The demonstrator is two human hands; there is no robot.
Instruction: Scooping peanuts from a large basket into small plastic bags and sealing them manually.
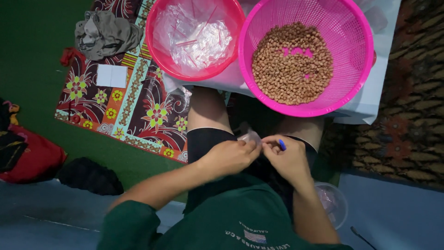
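both hands meet over the lap: the left hand [227,156] pinches a small clear bag [249,136] at its fingertips, the right hand [287,159] grips the bag's edge and a blue stick [282,145]. beyond the knees sits a pink basket [356,65] of peanuts [291,62], beside a pink bowl [157,51].

Both hands meet over the lap, left hand [227,156] and right hand [287,158] touching a small plastic bag [250,136] between them. Ahead of the knees, a basket [356,51] holds peanuts [292,63]; left of it, touching, a bowl [159,55] holds plastic bags [194,39]. Farther left, crumpled cloth [107,33] lies on a patterned mat [138,111]. A plastic container [335,203] sits by the right elbow.
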